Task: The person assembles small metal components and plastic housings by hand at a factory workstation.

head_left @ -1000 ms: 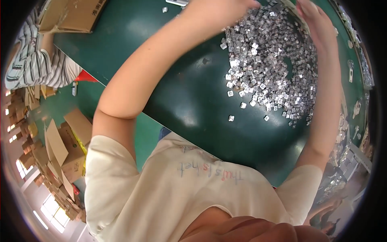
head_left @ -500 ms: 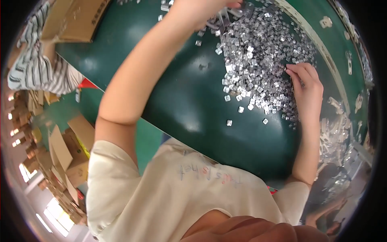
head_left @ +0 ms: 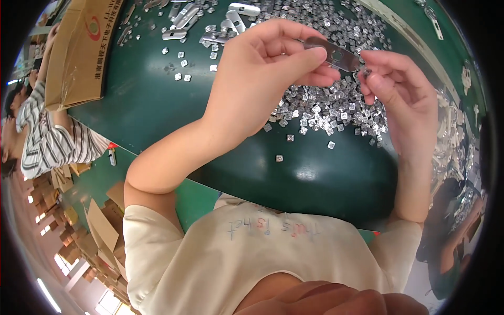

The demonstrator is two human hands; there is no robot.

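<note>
Between thumb and fingers, my left hand [head_left: 254, 73] holds a flat metal plate [head_left: 346, 59] with a rounded end and holes, above the pile. Close to the plate's right end, my right hand [head_left: 407, 92] pinches a small square metal piece [head_left: 366, 72]; whether it touches the plate I cannot tell. Beneath both hands spreads a heap of small square metal pieces [head_left: 320, 113], partly hidden by them. More rounded metal plates [head_left: 186, 17] lie beyond my left hand, with some loose squares around them.
A cardboard box [head_left: 79, 58] stands at the left on the green table [head_left: 152, 113]. A person in a striped shirt [head_left: 55, 139] is at the far left, near open cartons [head_left: 102, 226] on the floor. At the right are clear bags of pale parts [head_left: 446, 136].
My left hand has come back from the far side of the heap, now with a metal plate. My right hand has risen from the heap's right edge and drawn near the plate.
</note>
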